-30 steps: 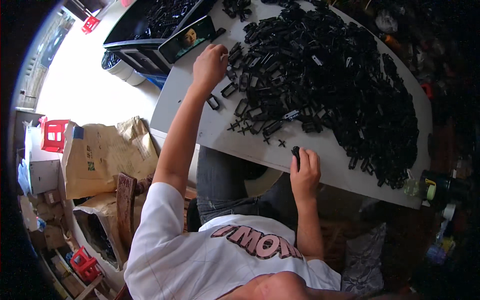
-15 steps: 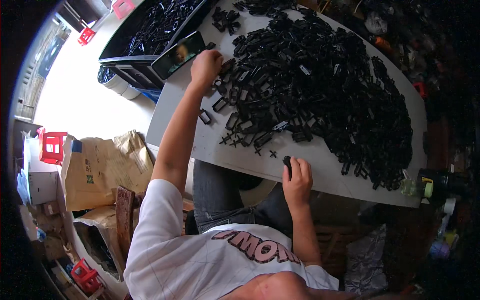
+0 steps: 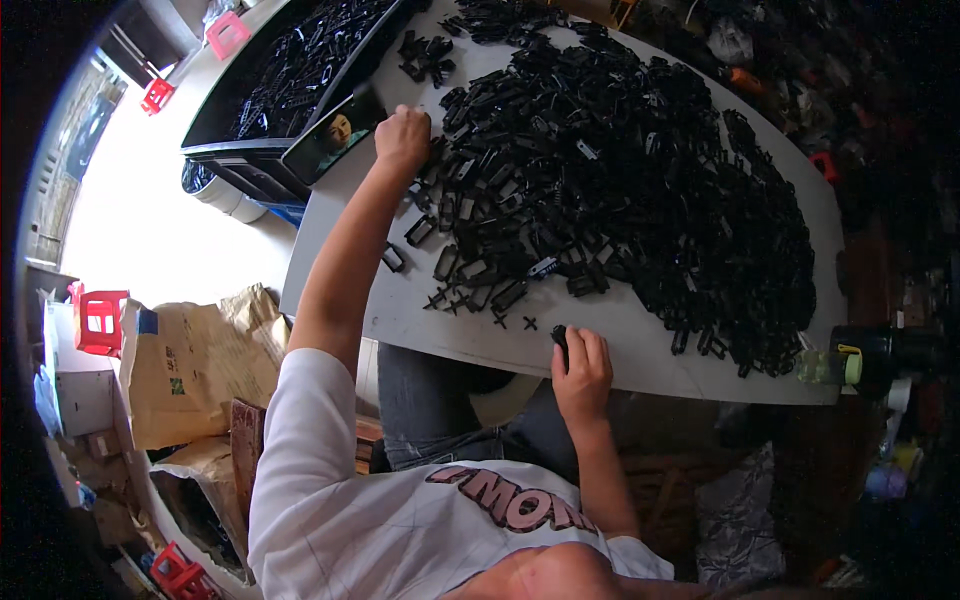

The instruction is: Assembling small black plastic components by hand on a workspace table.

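Note:
My left hand (image 3: 403, 138) reaches out to the far left edge of a large heap of small black plastic parts (image 3: 620, 190), right beside a propped-up phone (image 3: 338, 132) with a lit screen. Its fingers are curled closed, and whatever they hold is hidden. Close to the table's front edge, my right hand (image 3: 583, 378) grips a small black plastic part (image 3: 560, 345) between thumb and fingers. Just left of that hand lie several small black cross-shaped pieces (image 3: 529, 323). Rectangular black frames (image 3: 420, 230) lie loose along the heap's near left side.
A black crate (image 3: 240, 165) full of similar parts stands beyond the white table (image 3: 430, 335) on the left. Brown paper sacks (image 3: 200, 370) and a red stool (image 3: 100, 318) are at my left. At the table's right end is a bottle with a yellow-green cap (image 3: 853, 366).
The whole view has shifted slightly. My left hand has moved a little away from the phone, towards the heap. My right hand still grips the black part in about the same place.

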Available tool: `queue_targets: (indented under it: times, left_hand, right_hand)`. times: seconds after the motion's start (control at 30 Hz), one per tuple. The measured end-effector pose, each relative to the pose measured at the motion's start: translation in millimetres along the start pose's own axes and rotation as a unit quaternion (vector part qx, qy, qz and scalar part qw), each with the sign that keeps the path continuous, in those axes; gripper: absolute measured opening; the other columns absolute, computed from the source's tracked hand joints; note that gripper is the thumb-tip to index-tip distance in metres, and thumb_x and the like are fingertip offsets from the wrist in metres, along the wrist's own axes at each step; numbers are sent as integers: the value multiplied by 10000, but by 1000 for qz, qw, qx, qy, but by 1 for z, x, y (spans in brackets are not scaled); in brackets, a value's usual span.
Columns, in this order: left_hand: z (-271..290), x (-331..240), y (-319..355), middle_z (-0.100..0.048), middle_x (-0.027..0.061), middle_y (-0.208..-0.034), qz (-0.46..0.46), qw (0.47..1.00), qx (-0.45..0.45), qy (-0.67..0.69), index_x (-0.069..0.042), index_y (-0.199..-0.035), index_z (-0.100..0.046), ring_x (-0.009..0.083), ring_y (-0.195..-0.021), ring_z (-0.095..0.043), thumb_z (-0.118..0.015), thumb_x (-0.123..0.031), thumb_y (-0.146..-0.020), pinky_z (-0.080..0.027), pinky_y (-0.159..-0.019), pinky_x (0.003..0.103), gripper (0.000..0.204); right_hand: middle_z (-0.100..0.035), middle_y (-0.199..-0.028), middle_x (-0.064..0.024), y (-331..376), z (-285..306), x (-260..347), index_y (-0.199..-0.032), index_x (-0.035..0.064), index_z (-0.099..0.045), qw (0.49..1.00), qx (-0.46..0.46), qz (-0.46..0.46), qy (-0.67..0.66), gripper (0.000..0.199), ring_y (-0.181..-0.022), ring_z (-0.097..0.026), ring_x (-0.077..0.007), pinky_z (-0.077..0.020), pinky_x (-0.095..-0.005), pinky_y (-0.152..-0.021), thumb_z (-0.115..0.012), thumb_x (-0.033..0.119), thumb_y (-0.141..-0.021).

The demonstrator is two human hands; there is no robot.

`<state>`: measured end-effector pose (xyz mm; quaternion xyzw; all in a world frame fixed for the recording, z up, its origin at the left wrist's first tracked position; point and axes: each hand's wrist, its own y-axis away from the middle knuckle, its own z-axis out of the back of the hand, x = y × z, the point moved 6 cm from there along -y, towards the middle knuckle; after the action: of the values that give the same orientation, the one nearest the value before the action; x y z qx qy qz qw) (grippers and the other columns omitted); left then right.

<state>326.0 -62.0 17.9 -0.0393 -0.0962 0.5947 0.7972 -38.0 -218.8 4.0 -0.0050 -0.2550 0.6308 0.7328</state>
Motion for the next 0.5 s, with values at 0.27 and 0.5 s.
queue_targets:
  times: [0.27,0.5]
  left_hand:
    - [64,19,59,-623,127,-840,-99,972,-176,119,-50,-1008,-561,223,-662,-648,-571,-49,-793,-508,-559,336,216]
    - [77,-48,210,-611,44,-900,-194,745,41,637,-32,-1114,-584,63,-631,-544,-535,-39,-851,-456,-561,218,268]
  right_hand:
    - [-524,-987,-155,-3,2,4,-1002,-26,-535,999,33,-22,-2,298,-933,-526,-334,-456,-390,-799,-634,33,-727]
    - [-539,-897,-137,-13,6,-11,-936,4,-540,995,8,-82,-62,304,-815,-570,-292,-473,-368,-690,-650,39,-655]
